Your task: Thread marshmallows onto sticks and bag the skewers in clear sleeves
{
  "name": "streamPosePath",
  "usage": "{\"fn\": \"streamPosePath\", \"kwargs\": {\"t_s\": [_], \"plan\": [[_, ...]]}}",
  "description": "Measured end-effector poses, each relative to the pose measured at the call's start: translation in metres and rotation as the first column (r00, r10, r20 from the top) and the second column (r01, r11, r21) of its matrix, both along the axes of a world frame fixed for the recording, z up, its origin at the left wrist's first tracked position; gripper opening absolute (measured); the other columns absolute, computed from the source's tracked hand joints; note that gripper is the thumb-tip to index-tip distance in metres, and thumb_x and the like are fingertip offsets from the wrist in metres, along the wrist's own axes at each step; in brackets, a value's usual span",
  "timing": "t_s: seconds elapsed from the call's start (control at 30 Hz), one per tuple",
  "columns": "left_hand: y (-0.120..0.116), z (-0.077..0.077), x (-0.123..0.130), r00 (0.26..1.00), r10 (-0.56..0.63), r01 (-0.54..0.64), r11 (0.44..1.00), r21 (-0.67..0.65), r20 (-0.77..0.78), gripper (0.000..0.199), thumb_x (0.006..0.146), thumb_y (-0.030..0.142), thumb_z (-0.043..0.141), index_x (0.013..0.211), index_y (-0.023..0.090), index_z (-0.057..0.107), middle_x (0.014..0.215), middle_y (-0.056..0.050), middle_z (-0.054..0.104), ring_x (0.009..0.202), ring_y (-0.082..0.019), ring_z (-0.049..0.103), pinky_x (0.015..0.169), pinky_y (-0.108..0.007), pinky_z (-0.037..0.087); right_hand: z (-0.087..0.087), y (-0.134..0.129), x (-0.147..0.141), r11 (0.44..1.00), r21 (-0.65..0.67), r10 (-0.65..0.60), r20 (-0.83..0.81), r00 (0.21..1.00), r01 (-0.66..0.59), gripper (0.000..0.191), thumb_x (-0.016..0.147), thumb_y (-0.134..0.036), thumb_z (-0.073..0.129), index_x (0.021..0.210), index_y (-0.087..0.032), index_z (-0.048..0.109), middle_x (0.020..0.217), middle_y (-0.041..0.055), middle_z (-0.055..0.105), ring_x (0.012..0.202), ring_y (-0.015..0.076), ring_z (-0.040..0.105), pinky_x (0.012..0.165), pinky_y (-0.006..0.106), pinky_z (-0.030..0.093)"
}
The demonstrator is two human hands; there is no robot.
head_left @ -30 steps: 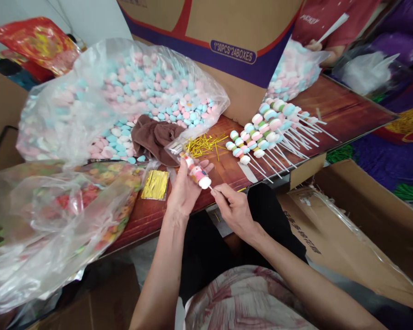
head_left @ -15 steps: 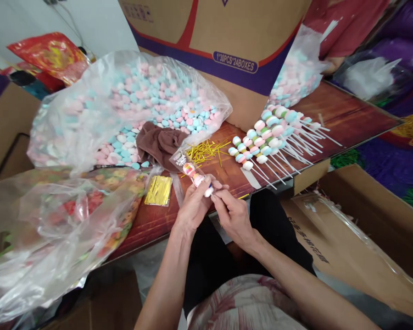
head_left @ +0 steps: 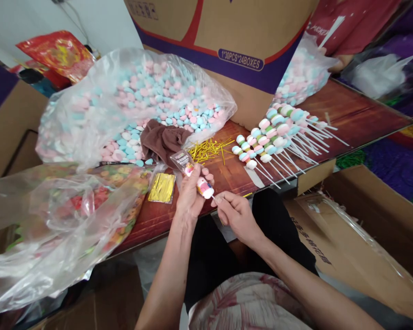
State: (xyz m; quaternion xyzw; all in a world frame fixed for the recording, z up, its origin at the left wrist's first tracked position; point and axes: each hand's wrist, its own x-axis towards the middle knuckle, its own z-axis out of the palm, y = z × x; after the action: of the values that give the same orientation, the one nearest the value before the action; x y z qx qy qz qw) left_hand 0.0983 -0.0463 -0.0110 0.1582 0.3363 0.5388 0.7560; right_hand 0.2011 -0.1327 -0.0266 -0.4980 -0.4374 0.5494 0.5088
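Observation:
My left hand (head_left: pixel 190 189) is closed round a marshmallow skewer (head_left: pixel 205 188) inside a clear printed bag, whose top (head_left: pixel 181 160) sticks out past the thumb. Below it, my right hand (head_left: pixel 232 205) pinches the skewer's thin white stick near the marshmallow end. Gold twist ties (head_left: pixel 209 150) lie loose just beyond my left hand, and a packet of gold ties (head_left: pixel 161 187) lies to its left. Finished-looking marshmallow skewers (head_left: pixel 274 133) are spread in an overlapping row on the table to the right, sticks pointing toward me.
A big clear bag of pink, blue and white marshmallows (head_left: pixel 137 96) fills the back left, with a brown cloth (head_left: pixel 163 142) against it. A large carton (head_left: pixel 223 32) stands behind. Another clear bag (head_left: pixel 99 201) lies front left; an open box (head_left: pixel 365 220) sits low right. A co-worker's red sleeve (head_left: pixel 354 23) shows far right.
My right hand has moved slightly down and right from the marshmallows, so a short piece of stick now shows. The left hand's grip has shifted, showing more of the bag's print.

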Motion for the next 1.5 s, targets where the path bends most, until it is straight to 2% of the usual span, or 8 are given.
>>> {"fn": "streamPosePath", "kwargs": {"t_s": [0.1,0.27,0.4,0.57,0.83,1.03,1.2,1.5], "plan": [[-0.006,-0.003,0.008,1.0,-0.027,0.027,1.0,-0.001,0.015,0.023,0.077,0.027,0.078,0.08,0.015,0.058,0.065,0.005,0.057,0.054,-0.004,0.056,0.054,-0.016,0.046,0.003,0.006,-0.009,0.997,-0.049,-0.066,-0.122,0.99,0.06,0.028,0.092,-0.041,0.055,0.076,-0.019,0.058,0.043,-0.0097,0.039,0.038,0.0062,0.028,0.04,0.02,0.022],[-0.016,-0.004,0.011,0.994,-0.086,0.086,0.996,0.0,-0.067,0.027,0.071,0.028,0.082,0.079,0.014,0.061,0.064,0.003,0.059,0.056,-0.006,0.061,0.041,-0.014,0.033,0.004,0.012,-0.015,0.985,0.059,-0.161,-0.031,0.986,0.163,0.026,0.092,-0.036,0.054,0.072,-0.019,0.054,0.046,-0.0087,0.04,0.041,0.0067,0.032,0.042,0.021,0.026],[-0.014,0.001,0.001,0.99,-0.089,0.089,0.996,-0.005,-0.11,0.027,0.071,0.028,0.083,0.081,0.015,0.062,0.069,0.002,0.063,0.074,-0.014,0.07,0.058,-0.017,0.048,0.009,0.002,-0.007,0.993,0.052,-0.113,0.116,0.987,0.107,0.028,0.094,-0.037,0.051,0.073,-0.02,0.055,0.048,-0.0074,0.044,0.044,0.0079,0.038,0.045,0.021,0.03],[-0.011,0.001,-0.004,0.994,-0.068,0.066,0.998,-0.02,-0.087,0.025,0.074,0.029,0.08,0.082,0.015,0.062,0.061,0.006,0.058,0.062,-0.009,0.065,0.07,-0.022,0.053,0.008,-0.008,-0.001,1.0,0.018,0.01,0.133,0.991,-0.012,0.028,0.093,-0.036,0.053,0.07,-0.021,0.051,0.051,-0.0073,0.042,0.046,0.0082,0.036,0.045,0.021,0.03],[-0.024,0.001,-0.001,0.979,-0.101,0.112,0.992,0.055,-0.179,0.026,0.075,0.034,0.079,0.086,0.014,0.065,0.061,0.002,0.06,0.074,-0.018,0.072,0.056,-0.019,0.047,-0.005,0.001,-0.015,0.989,0.133,-0.099,0.223,0.97,0.071,0.028,0.095,-0.035,0.049,0.07,-0.022,0.049,0.054,-0.0056,0.042,0.05,0.0101,0.039,0.048,0.023,0.033],[-0.036,-0.004,-0.003,0.965,-0.02,0.061,0.987,0.151,-0.261,0.039,0.08,0.053,0.07,0.097,0.018,0.064,0.091,-0.007,0.073,0.088,-0.02,0.072,0.076,-0.028,0.055,0.001,0.006,-0.013,0.978,0.174,-0.143,0.174,0.974,0.113,0.026,0.096,-0.034,0.048,0.074,-0.021,0.052,0.058,-0.0051,0.045,0.051,0.0097,0.042,0.05,0.023,0.036],[-0.041,-0.024,-0.006,0.841,0.253,-0.102,0.942,0.318,-0.478,0.026,0.08,0.037,0.074,0.099,0.02,0.065,0.094,-0.004,0.071,0.082,-0.016,0.071,0.079,-0.028,0.057,0.005,0.006,-0.01,0.979,0.132,-0.172,0.121,0.978,0.156,0.024,0.096,-0.031,0.049,0.076,-0.019,0.055,0.053,-0.007,0.044,0.046,0.0078,0.04,0.047,0.021,0.033],[-0.033,-0.025,-0.016,0.603,0.381,-0.033,0.89,0.456,-0.7,0.017,0.087,0.035,0.064,0.094,0.02,0.068,0.09,-0.002,0.071,0.077,-0.014,0.071,0.063,-0.022,0.056,0.007,0.004,-0.007,0.987,0.094,-0.134,0.072,0.988,0.128,0.022,0.095,-0.03,0.049,0.078,-0.018,0.056,0.05,-0.0084,0.043,0.044,0.0064,0.038,0.045,0.019,0.029]]}}
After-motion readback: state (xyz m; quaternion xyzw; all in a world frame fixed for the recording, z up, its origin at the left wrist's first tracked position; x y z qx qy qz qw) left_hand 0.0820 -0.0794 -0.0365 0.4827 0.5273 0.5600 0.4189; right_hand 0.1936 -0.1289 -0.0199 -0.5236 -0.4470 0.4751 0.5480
